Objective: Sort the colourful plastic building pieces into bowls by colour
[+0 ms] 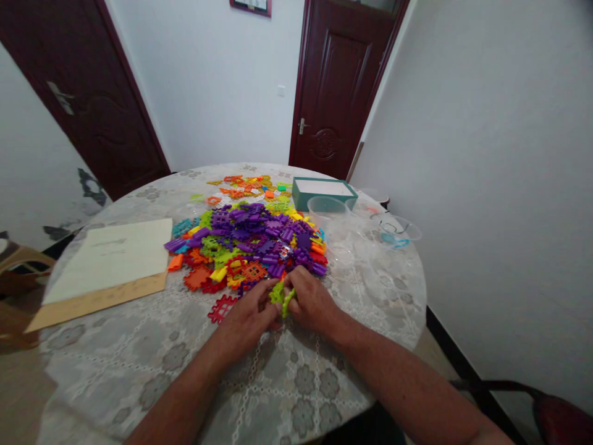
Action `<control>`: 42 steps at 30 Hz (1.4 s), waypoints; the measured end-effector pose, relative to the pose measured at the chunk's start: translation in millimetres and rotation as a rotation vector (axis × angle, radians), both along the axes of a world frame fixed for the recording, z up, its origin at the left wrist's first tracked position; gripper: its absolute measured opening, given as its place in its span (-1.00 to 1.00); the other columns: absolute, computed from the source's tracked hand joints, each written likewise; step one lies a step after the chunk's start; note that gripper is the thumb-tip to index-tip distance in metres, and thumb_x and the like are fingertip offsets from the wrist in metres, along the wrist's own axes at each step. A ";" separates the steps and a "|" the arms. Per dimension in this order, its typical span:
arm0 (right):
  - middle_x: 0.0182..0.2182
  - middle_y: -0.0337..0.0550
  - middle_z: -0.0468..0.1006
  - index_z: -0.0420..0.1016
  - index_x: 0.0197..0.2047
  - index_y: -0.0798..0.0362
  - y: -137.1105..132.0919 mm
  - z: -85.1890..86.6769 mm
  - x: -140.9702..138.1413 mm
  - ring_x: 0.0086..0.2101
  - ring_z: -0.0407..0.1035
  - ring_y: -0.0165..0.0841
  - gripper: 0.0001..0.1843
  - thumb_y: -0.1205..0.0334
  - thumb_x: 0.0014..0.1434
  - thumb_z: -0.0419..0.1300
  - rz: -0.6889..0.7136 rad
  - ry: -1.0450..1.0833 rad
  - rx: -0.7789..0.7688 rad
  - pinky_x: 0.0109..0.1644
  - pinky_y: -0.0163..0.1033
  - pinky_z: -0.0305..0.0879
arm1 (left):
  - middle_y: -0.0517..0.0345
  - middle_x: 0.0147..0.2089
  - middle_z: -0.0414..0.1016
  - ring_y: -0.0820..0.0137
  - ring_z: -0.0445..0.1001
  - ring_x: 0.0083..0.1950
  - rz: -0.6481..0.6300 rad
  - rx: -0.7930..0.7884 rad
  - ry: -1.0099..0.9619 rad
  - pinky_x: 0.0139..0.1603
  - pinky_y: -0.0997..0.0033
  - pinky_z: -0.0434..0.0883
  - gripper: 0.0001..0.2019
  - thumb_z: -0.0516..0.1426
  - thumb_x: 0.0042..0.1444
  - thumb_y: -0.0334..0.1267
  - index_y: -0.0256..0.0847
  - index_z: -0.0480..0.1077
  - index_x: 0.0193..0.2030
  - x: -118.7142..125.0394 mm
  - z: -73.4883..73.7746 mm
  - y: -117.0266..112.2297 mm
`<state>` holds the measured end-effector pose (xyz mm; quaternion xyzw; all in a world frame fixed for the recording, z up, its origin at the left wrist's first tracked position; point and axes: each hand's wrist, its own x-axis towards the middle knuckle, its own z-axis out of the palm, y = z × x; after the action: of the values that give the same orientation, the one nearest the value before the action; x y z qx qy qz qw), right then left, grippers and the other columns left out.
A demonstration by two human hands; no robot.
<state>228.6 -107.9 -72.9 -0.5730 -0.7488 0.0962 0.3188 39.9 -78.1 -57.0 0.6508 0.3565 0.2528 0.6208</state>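
Note:
Two lime-green notched building pieces (280, 295) are held between my hands, just in front of a heap of plastic pieces. My left hand (252, 312) pinches the green plastic from the left. From the right, my right hand (311, 300) grips it with curled fingers. The fingertips partly cover the pieces, so I cannot tell whether they are joined. A red notched square (222, 308) lies flat beside my left hand. The heap (259, 232) is mostly purple, with lime, orange, yellow, red and blue pieces around it.
A green box (301, 199) stands behind the heap. Clear plastic containers (391, 272) sit at the right. Paper (125, 250) lies over a tan sheet (97, 301) at the left. More orange and yellow pieces (248, 185) spread at the back of the round, cloth-covered table (185, 377).

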 end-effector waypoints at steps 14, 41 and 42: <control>-0.17 -0.21 0.52 0.47 -0.16 0.00 -1.5 12.1 -0.4 -0.14 0.41 -0.33 -0.76 0.47 0.12 0.19 0.026 0.265 -0.071 0.02 -0.24 0.32 | 0.05 -0.11 0.64 0.29 0.61 -0.34 0.104 0.150 0.234 -0.26 0.27 0.54 -0.40 0.11 0.24 -0.08 -0.18 0.28 0.40 -3.5 0.8 4.5; -0.54 -0.37 0.43 0.53 0.13 0.00 6.5 12.2 16.2 -0.58 0.28 -0.46 -0.55 0.03 0.22 0.33 0.032 0.894 -0.558 -0.53 -0.37 0.24 | 0.01 0.01 0.60 0.18 0.65 -0.08 0.071 -0.014 -0.052 -0.13 0.13 0.66 -0.17 0.19 0.30 -0.04 -0.04 -0.10 0.60 -2.1 0.9 3.5; -0.53 -0.36 0.44 0.55 0.11 -0.01 6.7 13.4 16.9 -0.58 0.28 -0.46 -0.57 0.04 0.21 0.34 0.042 0.880 -0.563 -0.53 -0.36 0.24 | 0.01 0.01 0.59 0.18 0.65 -0.08 0.074 0.037 -0.023 -0.12 0.13 0.66 -0.17 0.18 0.31 -0.02 -0.04 -0.10 0.60 -2.4 0.1 4.1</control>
<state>245.5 -101.2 -59.5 -0.5267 -0.5005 0.5318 0.4351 37.5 -74.0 -56.9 0.6457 0.3685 0.2897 0.6028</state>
